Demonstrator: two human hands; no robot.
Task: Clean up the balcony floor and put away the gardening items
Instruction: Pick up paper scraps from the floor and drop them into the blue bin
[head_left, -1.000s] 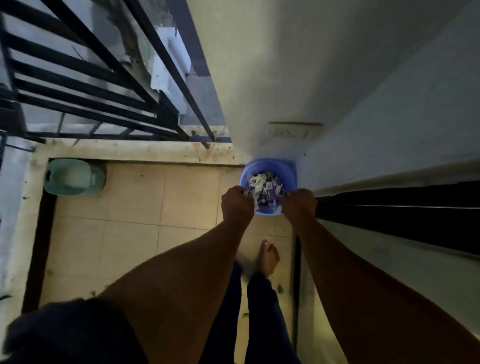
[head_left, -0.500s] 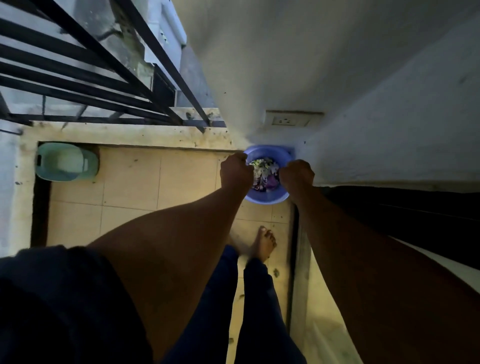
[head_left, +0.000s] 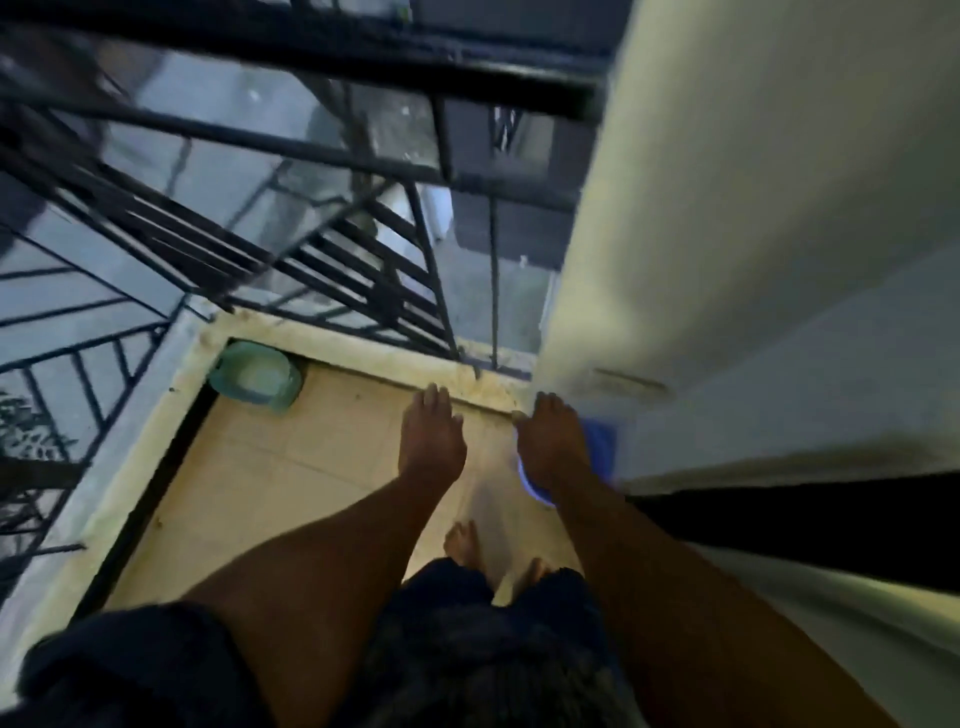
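Observation:
A blue plastic tub (head_left: 602, 447) sits on the tiled floor in the corner by the white wall, mostly hidden behind my right hand (head_left: 553, 447). Only its right side and a strip of its near rim show; its contents are out of sight. My right hand is spread flat with straight fingers above the tub, holding nothing. My left hand (head_left: 431, 436) hangs to the left of the tub over the tiles, fingers straight and empty. The picture is blurred by motion.
A pale green plastic container (head_left: 257, 376) lies in the far left corner against the raised ledge (head_left: 374, 358). Black metal railings (head_left: 332, 260) close off the balcony beyond it. A dark doorway (head_left: 805, 519) opens on the right. My bare feet (head_left: 462, 543) stand on the beige tiles.
Both hands gripped the blue tub's rim before; now they have let go and are spread flat above it. The view has swung up towards the railing.

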